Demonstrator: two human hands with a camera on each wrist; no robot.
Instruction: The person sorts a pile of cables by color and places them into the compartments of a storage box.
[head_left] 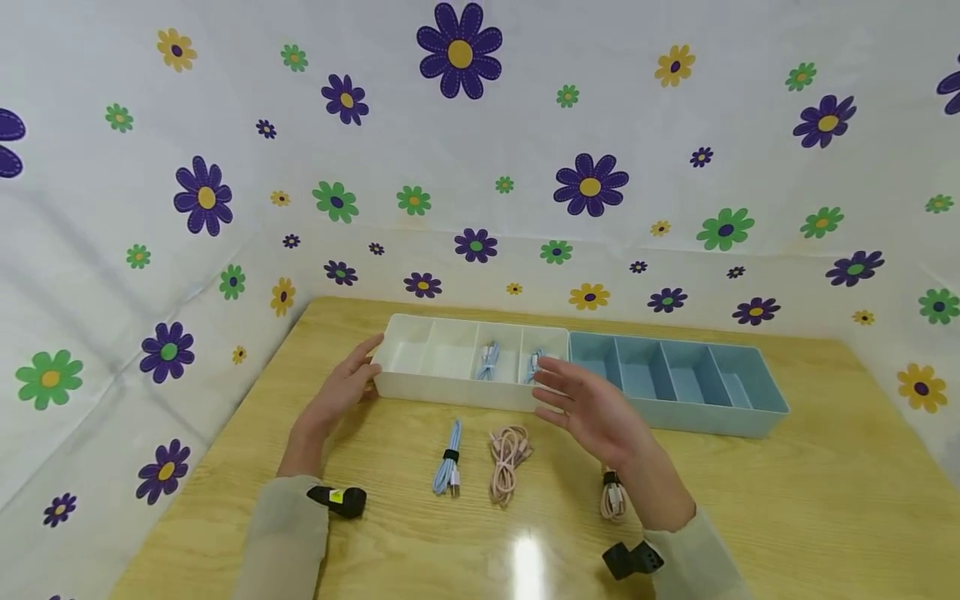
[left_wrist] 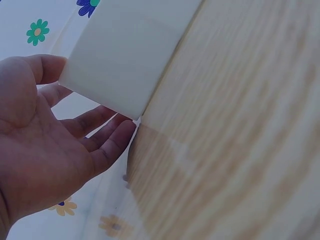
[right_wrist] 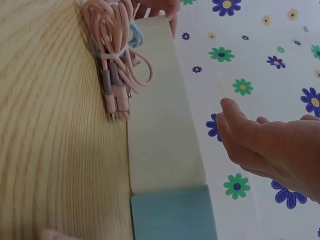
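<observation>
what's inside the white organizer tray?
In the white tray, two bundled light-blue cables occupy the two right compartments. The two left ones look empty. The right hand covers its right front corner.

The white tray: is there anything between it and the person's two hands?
Nothing visible. The left hand lies open at the left end of the white tray, its thumb at the corner. The right hand hovers open at the tray's right end. The cables lie nearer the person, out of the way.

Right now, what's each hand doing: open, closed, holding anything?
Left hand: open, fingers at the left end of the white tray, gripping nothing.
Right hand: open, above the tray's right end, holding nothing.
</observation>
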